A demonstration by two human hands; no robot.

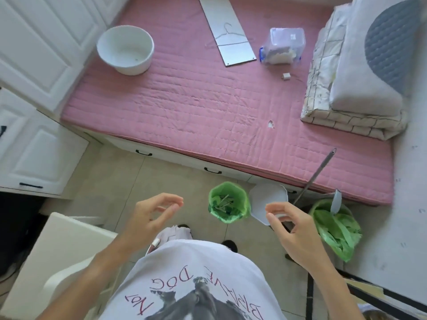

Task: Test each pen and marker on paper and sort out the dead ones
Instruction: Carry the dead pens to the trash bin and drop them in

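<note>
A small bin lined with a green bag (240, 212) stands on the tiled floor in front of me, with several thin pen-like sticks (223, 202) lying inside. My left hand (150, 218) hovers to the left of the bin, fingers loosely curled and holding nothing. To the bin's right, at about the same height, my right hand (288, 229) is also loosely curled and empty. No paper sheet or loose pens show anywhere else in view.
A white flat piece (268, 197) and a metal rod (316, 174) lean by the bed. Further right is a second green-bagged bin (335, 227). The pink bed (208, 107) carries a white bowl (126, 50), a metal panel (227, 31), a plastic box (284, 46) and folded bedding (360, 88). White cabinets (34, 65) line the left.
</note>
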